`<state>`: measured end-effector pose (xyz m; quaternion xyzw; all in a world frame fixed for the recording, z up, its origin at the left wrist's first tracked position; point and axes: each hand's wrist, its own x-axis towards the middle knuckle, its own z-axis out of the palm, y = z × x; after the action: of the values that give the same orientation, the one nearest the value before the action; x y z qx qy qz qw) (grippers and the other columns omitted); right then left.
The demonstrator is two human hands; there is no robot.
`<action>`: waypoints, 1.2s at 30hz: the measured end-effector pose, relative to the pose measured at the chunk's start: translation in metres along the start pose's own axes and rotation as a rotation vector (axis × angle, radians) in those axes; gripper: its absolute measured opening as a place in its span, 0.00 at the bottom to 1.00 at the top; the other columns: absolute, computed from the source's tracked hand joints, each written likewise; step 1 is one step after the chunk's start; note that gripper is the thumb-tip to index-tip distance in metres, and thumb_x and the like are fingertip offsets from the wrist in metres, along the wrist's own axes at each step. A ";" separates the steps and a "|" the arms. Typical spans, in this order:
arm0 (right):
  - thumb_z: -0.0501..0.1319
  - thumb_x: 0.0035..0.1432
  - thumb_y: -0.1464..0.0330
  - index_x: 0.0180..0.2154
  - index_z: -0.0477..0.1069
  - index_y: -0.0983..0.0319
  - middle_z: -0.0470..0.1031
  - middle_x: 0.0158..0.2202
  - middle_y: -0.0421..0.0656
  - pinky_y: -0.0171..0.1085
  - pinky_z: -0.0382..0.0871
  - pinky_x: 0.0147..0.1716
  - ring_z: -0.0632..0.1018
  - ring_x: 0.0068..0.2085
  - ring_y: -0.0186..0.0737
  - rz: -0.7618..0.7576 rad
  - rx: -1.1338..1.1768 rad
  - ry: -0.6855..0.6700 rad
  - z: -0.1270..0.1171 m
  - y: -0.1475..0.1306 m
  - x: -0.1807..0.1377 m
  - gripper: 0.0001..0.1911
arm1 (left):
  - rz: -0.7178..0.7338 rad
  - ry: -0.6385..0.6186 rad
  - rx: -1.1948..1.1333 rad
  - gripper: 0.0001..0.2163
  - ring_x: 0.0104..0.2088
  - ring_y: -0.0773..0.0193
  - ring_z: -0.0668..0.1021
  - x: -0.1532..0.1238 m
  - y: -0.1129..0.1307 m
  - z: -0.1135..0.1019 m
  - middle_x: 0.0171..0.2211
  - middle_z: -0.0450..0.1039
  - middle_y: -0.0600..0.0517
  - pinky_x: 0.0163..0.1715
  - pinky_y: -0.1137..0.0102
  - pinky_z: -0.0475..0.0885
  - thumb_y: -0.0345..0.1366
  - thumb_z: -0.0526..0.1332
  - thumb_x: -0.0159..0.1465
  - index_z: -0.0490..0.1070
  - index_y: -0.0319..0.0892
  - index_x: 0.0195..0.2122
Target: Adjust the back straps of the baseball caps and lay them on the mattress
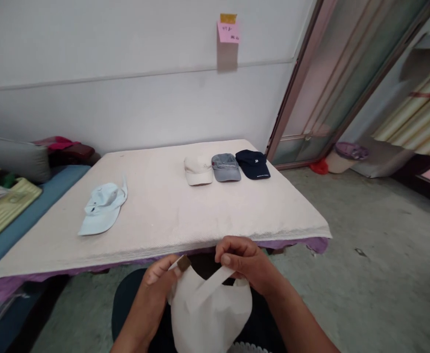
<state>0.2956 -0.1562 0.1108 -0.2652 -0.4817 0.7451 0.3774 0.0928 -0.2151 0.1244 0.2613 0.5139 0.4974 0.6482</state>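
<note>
**White cap point(211, 321) held over the lap, its strap point(213, 286) drawn out straight**

The person sits in front of me with the white cap low in both hands, just short of the near edge of the desk point(163, 211) and over a dark-clothed lap point(127, 299). The left hand point(158, 282) grips the cap's rim, its thumb pressed against a small brown tab point(183, 263) there. The right hand point(246, 262) pinches the end of the strap between thumb and forefinger, the other fingers curled in, and the strap slants across the cap's opening.

Four more caps lie on the desk, which is covered in pale cloth, with purple fabric point(316, 244) showing beneath its edge. Toward the far right sit three close together: a cream cap point(198, 172), a grey cap point(226, 168) and a navy cap point(252, 164) with white markings, all with their brims toward the person. A light blue cap point(103, 208) rests well apart on the left, its own strap sticking up.

On the wall point(127, 39) behind, a pink note point(228, 33) hangs from a piece of yellowish tape. A grey cushion point(14, 157) lies at the left, and at the right a lined bin point(342, 159) stands on the floor point(369, 245) beside something red point(319, 166).
</note>
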 end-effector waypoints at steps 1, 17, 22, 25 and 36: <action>0.64 0.52 0.63 0.29 0.70 0.65 0.58 0.18 0.33 0.29 0.46 0.17 0.56 0.18 0.24 -0.004 -0.030 -0.004 0.000 -0.001 -0.001 0.11 | -0.008 0.003 -0.016 0.08 0.19 0.70 0.69 0.000 0.000 0.001 0.19 0.71 0.55 0.20 0.76 0.62 0.37 0.68 0.51 0.75 0.40 0.29; 0.63 0.52 0.71 0.29 0.74 0.63 0.70 0.26 0.38 0.29 0.60 0.26 0.69 0.27 0.30 0.020 -0.489 -0.304 0.005 -0.025 -0.011 0.02 | -0.036 -0.056 -0.167 0.08 0.16 0.74 0.67 0.005 -0.005 -0.005 0.18 0.68 0.56 0.17 0.79 0.60 0.37 0.69 0.51 0.72 0.39 0.25; 0.61 0.56 0.65 0.28 0.67 0.64 0.59 0.17 0.33 0.29 0.50 0.18 0.59 0.19 0.26 -0.035 -0.163 -0.106 0.004 -0.018 -0.006 0.09 | -0.004 -0.057 -0.272 0.09 0.17 0.72 0.69 0.003 -0.003 -0.007 0.19 0.71 0.54 0.18 0.77 0.63 0.34 0.71 0.46 0.72 0.39 0.25; 0.62 0.54 0.64 0.27 0.65 0.64 0.58 0.16 0.33 0.29 0.48 0.18 0.57 0.18 0.25 -0.045 -0.088 -0.074 0.006 -0.014 -0.002 0.11 | -0.004 -0.091 -0.306 0.08 0.17 0.72 0.69 0.004 -0.004 -0.008 0.18 0.70 0.54 0.18 0.77 0.64 0.32 0.70 0.47 0.72 0.39 0.25; 0.62 0.53 0.66 0.27 0.65 0.64 0.58 0.16 0.32 0.28 0.47 0.17 0.56 0.18 0.24 0.004 -0.032 -0.069 0.007 -0.006 0.002 0.10 | -0.002 -0.111 -0.319 0.09 0.17 0.72 0.69 0.009 -0.008 -0.013 0.18 0.70 0.55 0.17 0.78 0.62 0.31 0.71 0.48 0.72 0.39 0.27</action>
<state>0.2907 -0.1566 0.1193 -0.2462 -0.5058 0.7468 0.3548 0.0833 -0.2125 0.1099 0.1815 0.3921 0.5568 0.7094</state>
